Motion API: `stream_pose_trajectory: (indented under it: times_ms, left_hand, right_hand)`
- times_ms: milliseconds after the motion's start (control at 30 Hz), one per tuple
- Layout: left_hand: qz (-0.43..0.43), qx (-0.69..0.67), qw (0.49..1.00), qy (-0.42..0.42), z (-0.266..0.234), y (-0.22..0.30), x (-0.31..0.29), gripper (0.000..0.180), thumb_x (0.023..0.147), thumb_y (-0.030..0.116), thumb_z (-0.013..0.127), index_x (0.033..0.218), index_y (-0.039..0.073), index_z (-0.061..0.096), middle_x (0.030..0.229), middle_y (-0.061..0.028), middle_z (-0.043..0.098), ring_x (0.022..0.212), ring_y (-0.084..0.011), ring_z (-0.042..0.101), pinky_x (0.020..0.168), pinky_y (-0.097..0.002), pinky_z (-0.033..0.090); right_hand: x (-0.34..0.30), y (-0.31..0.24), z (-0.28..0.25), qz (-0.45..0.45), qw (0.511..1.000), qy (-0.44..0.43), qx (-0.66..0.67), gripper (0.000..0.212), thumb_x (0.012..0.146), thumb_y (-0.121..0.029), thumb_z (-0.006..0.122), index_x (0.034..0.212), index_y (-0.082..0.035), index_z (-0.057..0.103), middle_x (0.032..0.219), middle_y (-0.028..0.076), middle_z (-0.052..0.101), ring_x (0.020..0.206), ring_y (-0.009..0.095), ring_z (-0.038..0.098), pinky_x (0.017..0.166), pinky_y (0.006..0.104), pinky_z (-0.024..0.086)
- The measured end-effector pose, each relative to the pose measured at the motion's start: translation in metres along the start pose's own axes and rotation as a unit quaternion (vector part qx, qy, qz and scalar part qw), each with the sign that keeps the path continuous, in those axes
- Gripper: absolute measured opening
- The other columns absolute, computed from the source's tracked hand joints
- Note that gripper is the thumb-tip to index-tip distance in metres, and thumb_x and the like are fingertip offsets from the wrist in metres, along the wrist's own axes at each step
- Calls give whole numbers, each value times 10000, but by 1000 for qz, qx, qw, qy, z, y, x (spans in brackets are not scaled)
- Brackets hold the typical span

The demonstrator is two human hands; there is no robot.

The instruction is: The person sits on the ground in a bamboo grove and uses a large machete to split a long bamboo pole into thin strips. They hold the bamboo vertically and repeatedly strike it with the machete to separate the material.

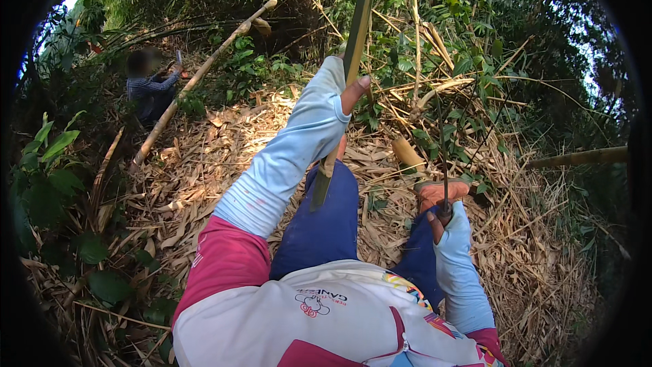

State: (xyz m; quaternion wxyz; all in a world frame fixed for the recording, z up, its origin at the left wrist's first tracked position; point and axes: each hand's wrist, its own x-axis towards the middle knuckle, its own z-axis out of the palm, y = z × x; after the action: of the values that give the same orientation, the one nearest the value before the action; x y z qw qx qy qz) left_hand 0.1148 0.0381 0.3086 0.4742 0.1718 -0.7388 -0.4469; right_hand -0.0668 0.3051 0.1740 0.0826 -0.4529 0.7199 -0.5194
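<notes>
A flat, greenish split bamboo strip (pixel 360 24) stands steeply in front of me. My left hand (pixel 354 94) is closed around it, with a pale blue sleeve covering most of the hand and the thumb showing. The strip's lower end comes out below my forearm, beside my left knee. Low on the right, my right hand (pixel 440 225) is wrapped round the dark handle of a long, thin knife (pixel 445 163). Its blade points up and away, seen nearly edge-on, and is apart from the strip.
Dry bamboo leaves (pixel 224 156) cover the ground. A cut bamboo piece (pixel 407 154) lies beyond my orange-brown shoe (pixel 441 194). One long bamboo pole (pixel 217 54) slants across the left; another pole (pixel 584 158) juts in from the right. A person (pixel 151 92) sits at the far left.
</notes>
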Motion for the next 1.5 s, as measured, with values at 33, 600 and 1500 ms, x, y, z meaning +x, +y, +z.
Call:
stream_pose_trajectory:
  times_ms: [33,600,1500]
  left_hand:
    - [-21,26,999,-32,1,7,-2,690,900,449,662,1355,-21,442,1152,-136,582,1087,-183,527,963,-312,410]
    - [-108,150,930,-317,46,5,-83,442,765,228,739,1089,6,536,873,-84,549,827,-215,534,792,-348,436]
    - [-6,155,929,-337,56,0,-105,566,827,210,660,1322,26,457,1091,-215,602,1033,-359,577,931,-397,430]
  right_hand:
    - [12,-5,-1,-38,998,31,31,271,851,-55,675,1087,-2,555,809,56,618,714,110,590,689,243,470]
    - [63,-82,-3,-125,915,-86,-375,236,616,-60,738,849,-89,709,686,134,640,685,332,648,607,403,502]
    - [54,-60,-7,-170,934,-51,-310,213,629,-48,732,833,-82,684,699,140,630,683,350,628,581,402,486]
